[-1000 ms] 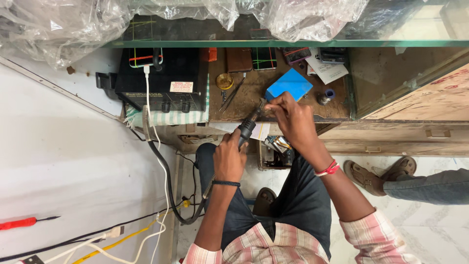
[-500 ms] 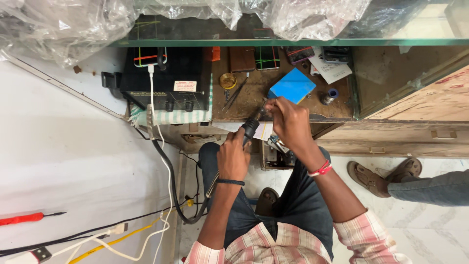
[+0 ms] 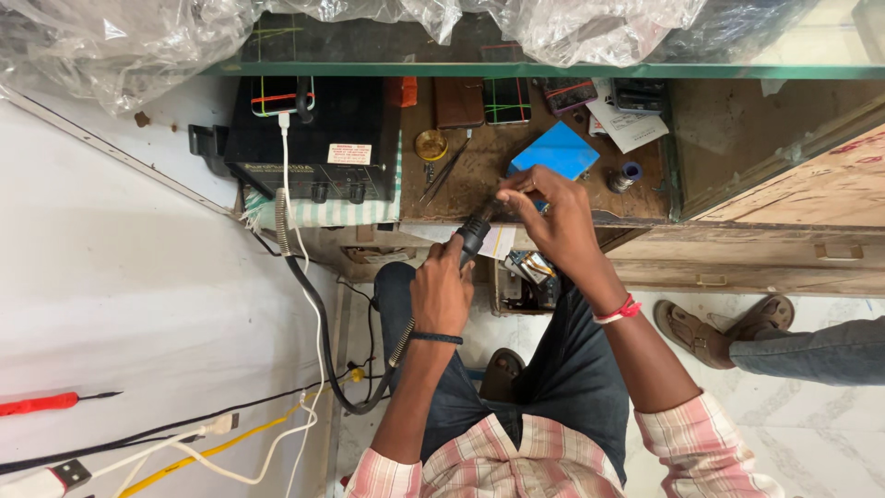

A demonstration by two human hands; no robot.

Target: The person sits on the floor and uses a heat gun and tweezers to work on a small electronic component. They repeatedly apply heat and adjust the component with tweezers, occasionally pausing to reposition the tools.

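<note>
- Wooden workbench (image 3: 461,198) under glass shelf (image 3: 461,69), white panel alongside.
- Black rework station (image 3: 313,138) at bench's left end, hose looping down to handpiece.
- Left hand (image 3: 441,293) wrapped tight round hot-air handpiece (image 3: 473,235), nozzle aimed at bench edge.
- Right hand (image 3: 553,217) pinching something tiny just beside nozzle; can't tell what.
- Risk: fingertips so near nozzle, burn likely; blue pad (image 3: 553,152) nearby could scorch.

— Left side? 
— White wall (image 3: 120,304), evenly lit.
— Ahead?
— Worn wooden counter (image 3: 728,120) under a glass shelf (image 3: 553,69), drawers (image 3: 765,263) below.
— Underfoot?
— Pale marbled floor (image 3: 811,433).
</note>
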